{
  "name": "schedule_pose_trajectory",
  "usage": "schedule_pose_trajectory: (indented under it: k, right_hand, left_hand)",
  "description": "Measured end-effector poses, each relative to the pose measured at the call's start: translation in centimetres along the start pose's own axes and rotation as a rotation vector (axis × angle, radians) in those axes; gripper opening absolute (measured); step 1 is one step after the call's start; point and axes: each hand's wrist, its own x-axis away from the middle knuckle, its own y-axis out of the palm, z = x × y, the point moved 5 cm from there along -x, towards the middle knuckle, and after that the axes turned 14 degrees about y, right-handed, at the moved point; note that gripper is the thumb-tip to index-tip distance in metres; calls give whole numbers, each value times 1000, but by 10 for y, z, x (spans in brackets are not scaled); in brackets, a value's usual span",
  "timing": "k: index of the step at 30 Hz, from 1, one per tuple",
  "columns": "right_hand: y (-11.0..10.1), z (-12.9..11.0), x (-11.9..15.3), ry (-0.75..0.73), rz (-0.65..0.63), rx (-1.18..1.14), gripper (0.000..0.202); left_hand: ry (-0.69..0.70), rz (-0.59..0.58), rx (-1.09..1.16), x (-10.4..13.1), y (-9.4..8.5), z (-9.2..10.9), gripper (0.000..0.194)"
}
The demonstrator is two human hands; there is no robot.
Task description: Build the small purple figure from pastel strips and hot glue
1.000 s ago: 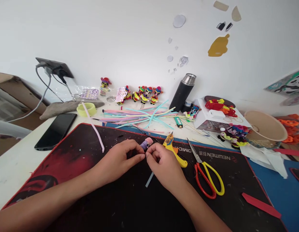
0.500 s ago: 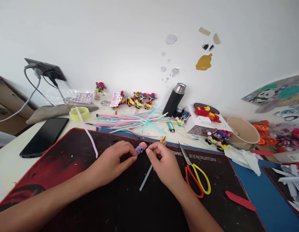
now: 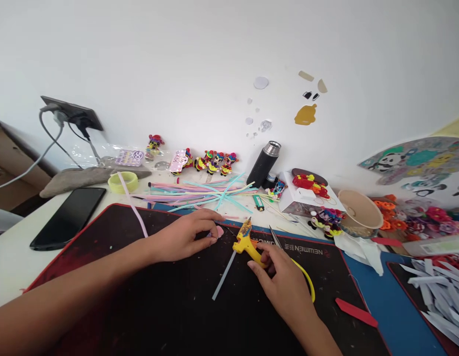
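Note:
My left hand point(image 3: 190, 235) is closed, pinching a small pink-and-purple piece of pipe cleaner craft point(image 3: 219, 231) that is mostly covered by the fingers. To its right, a yellow hot glue gun point(image 3: 247, 245) lies on the dark mat, nozzle pointing away, with a translucent glue stick point(image 3: 224, 277) sticking out of its back. My right hand point(image 3: 283, 277) has its fingers curled around the end of the glue gun's handle. Partly covered by this hand are the scissors point(image 3: 306, 277), with one yellow handle loop showing.
Behind the mat lies a bundle of pastel pipe cleaners point(image 3: 199, 193). A black thermos point(image 3: 264, 163) leans near a white box point(image 3: 288, 195). At left are a phone point(image 3: 68, 217) and a yellow-green tape roll point(image 3: 122, 183). A red strip point(image 3: 356, 312) lies at right.
My right hand has left the pink-and-purple piece and moved right to the glue gun's handle, now visible. My left hand still keeps the piece. The camera view has shifted slightly.

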Motion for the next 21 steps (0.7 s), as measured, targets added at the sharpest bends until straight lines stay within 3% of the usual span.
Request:
schedule_pose_trajectory:
  k: [7,13,21]
  right_hand:
    - [9,-1,-2,-95,7,179,42]
    - [23,-2,-10,-98,-7,264,44]
    - [28,1,-24,-61,-8,234,32]
  left_hand:
    - [100,-179,5,-12,3,1,17]
    - [46,-164,1,-3,2,-7,16]
    - [-1,-134,-103,19,2,-12,17]
